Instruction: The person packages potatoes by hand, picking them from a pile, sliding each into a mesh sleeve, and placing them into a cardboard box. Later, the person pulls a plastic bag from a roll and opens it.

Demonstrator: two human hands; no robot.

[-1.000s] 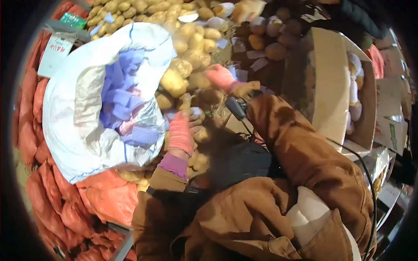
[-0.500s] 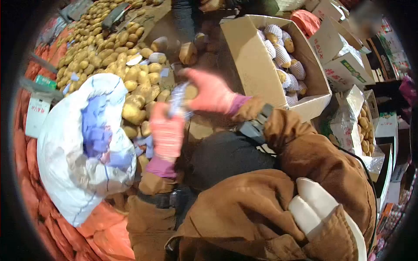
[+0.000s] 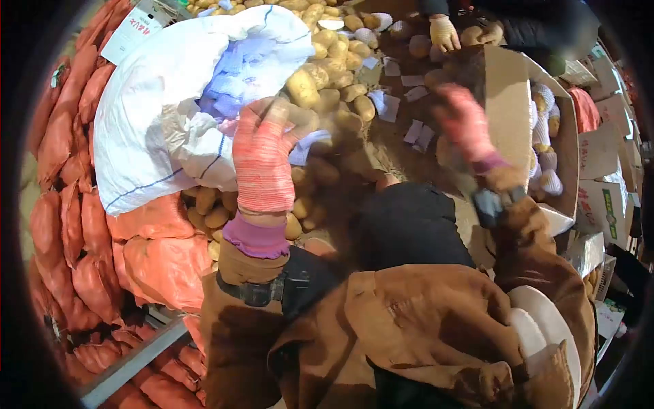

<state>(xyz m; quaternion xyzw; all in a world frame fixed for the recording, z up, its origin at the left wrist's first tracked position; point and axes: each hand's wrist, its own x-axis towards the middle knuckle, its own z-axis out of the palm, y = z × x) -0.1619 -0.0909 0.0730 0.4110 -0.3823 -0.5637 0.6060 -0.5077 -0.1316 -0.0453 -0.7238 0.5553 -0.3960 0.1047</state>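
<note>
Upper centre, we see the potatoes [image 3: 303, 87]: tan, oval, heaped loose. Upper left, we see the sack [image 3: 146, 88]: white, open-mouthed, holding purple nets [image 3: 238, 65]. At right, the box [image 3: 507, 109]: cardboard, open, holding netted potatoes [image 3: 541, 129].

Stall top was pretty much buried
The brown display surface [image 3: 398, 146] carried a heap of loose yellow potatoes [image 3: 327, 75], a big white woven sack [image 3: 150, 88], scattered white paper slips [image 3: 415, 129] and an open brown cardboard box [image 3: 507, 102].
</note>
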